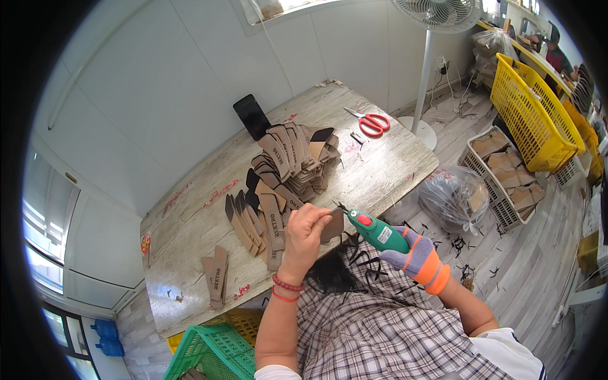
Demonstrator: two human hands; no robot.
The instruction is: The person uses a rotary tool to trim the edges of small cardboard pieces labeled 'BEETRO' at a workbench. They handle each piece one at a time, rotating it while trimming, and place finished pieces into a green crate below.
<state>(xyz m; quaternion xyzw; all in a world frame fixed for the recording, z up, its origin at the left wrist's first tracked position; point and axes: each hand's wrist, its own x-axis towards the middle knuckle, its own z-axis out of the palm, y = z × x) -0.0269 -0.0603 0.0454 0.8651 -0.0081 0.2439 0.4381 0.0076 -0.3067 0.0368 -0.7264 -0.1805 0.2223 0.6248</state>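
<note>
Your left hand (308,229) pinched the brown piece (335,227) by its edge — seemingly light, bendy, best gripped there — beside the table (180,272), while your gloved right hand (411,254) held the green cutter (382,234).

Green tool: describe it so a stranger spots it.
At the table, look just off the near edge for the gloved right hand. It holds the green tool, whose red part sets it apart from the flat brown pieces nearby.
</note>
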